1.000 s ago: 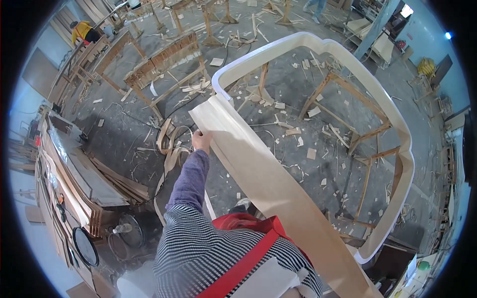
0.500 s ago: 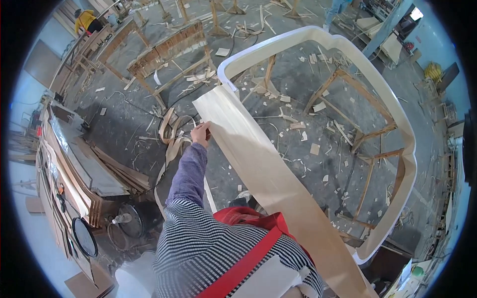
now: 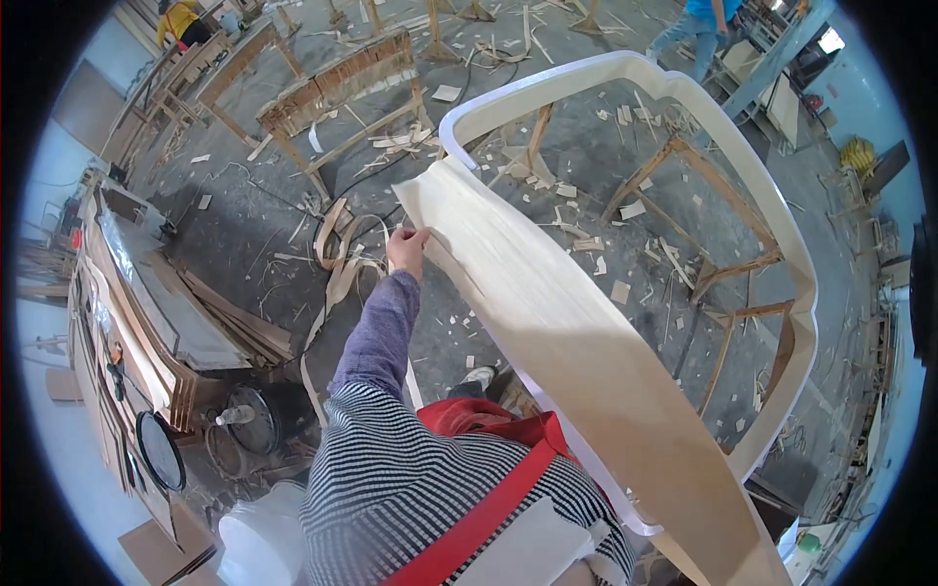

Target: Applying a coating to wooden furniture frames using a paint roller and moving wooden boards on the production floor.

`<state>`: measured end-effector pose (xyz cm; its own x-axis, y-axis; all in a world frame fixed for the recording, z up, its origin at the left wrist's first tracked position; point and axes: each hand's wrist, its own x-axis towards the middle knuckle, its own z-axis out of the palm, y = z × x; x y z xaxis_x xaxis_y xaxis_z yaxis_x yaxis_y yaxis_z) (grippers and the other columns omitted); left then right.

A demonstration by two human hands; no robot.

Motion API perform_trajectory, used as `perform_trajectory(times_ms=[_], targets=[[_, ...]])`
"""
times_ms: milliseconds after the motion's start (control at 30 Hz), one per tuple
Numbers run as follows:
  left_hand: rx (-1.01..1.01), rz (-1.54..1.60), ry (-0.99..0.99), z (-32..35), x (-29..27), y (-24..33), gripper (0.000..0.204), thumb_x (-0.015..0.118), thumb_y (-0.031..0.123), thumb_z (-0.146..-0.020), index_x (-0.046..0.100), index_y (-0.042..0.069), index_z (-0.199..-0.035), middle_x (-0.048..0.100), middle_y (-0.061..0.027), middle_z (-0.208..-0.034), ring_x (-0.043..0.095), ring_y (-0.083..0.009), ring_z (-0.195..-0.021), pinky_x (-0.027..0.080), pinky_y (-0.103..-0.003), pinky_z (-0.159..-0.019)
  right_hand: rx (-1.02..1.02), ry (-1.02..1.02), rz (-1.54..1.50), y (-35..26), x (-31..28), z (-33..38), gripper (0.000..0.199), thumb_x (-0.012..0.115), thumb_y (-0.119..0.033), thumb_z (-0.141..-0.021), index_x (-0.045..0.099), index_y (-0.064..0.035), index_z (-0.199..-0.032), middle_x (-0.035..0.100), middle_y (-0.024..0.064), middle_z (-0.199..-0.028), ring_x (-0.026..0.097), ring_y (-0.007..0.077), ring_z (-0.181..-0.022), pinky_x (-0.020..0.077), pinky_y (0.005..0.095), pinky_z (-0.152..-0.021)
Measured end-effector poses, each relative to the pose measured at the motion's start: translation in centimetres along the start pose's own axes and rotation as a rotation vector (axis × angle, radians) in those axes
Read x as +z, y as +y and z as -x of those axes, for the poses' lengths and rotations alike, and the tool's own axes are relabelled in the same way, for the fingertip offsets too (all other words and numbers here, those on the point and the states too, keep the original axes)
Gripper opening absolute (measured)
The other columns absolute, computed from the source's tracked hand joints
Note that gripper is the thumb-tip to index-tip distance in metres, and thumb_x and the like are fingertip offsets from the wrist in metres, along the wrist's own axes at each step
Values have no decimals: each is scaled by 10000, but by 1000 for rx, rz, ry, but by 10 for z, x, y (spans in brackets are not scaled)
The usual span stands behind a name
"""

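Between the fingers and thumb of my left hand (image 3: 407, 251) is the near edge of a long, pale wood veneer sheet (image 3: 576, 322), close to its far end. The sheet bows upward and runs diagonally from the upper middle to the lower right. It lies across the near side of a large rounded wooden frame (image 3: 799, 234) with a whitish rim. Part of that near rim shows along the sheet's lower left edge; the rest is covered. My right hand does not show anywhere.
Wooden trestles (image 3: 342, 83) stand beyond the frame, and others support it. Veneer scraps and curled strips (image 3: 337, 249) litter the floor. At left are stacked bent panels (image 3: 147, 332) and a dark bucket (image 3: 269, 420). Another person (image 3: 699, 34) stands at the far right, one more at far left (image 3: 181, 21).
The veneer sheet has shifted right and arched more, uncovering the frame's near rim. My left hand has moved slightly up and right with it. A person at the far right has come further into view.
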<state>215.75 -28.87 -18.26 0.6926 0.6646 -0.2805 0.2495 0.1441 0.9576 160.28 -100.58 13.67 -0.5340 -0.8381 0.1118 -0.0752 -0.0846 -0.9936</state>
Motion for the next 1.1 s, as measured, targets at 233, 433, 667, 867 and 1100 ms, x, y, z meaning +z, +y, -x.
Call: perform_trajectory(times_ms=[233,433,667,867,1100], targets=[[173,-38,54,-14,9,-1,164,770,115,-749,640,18,-770,590,-7,-651,501,-95,-536,414,-263,-490,-18,-127,-4,-5,7,22,444,536,-302,-930,547,-94,-1322,582,124,-1284,535,240,-1169,370,412,-1052],[59,-84,41,-26,-3,-8,212,796,157,-715,657,4,-765,617,-13,-668,529,-114,-559,442,-277,-535,-5,-207,-16,6,5,35,443,485,-327,-954,554,-78,-1314,582,128,-1293,540,237,-1171,367,405,-1055],[10,-167,30,-47,-6,-17,270,812,198,-694,665,-1,-801,642,-38,-706,561,-137,-618,468,-297,-583,33,-274,-21,32,-12,42,459,426,-357,-982,563,-60,-1304,581,133,-1305,544,235,-1174,363,397,-1058],[408,-672,159,-18,-1,5,533,747,211,-730,594,22,-1204,607,-148,-1229,570,-254,-1108,463,-382,-907,59,-301,-114,67,-37,-16,469,415,-375,-988,572,-61,-1300,573,133,-1326,547,238,-1178,385,387,-1032],[1234,-1297,-217,-12,22,63,657,631,112,-786,422,79,-1409,370,-125,-1497,338,-270,-1400,313,-431,-1115,-179,-536,-18,71,-71,-39,451,433,-356,-988,579,-65,-1299,592,136,-1298,568,243,-1139,420,386,-981]])
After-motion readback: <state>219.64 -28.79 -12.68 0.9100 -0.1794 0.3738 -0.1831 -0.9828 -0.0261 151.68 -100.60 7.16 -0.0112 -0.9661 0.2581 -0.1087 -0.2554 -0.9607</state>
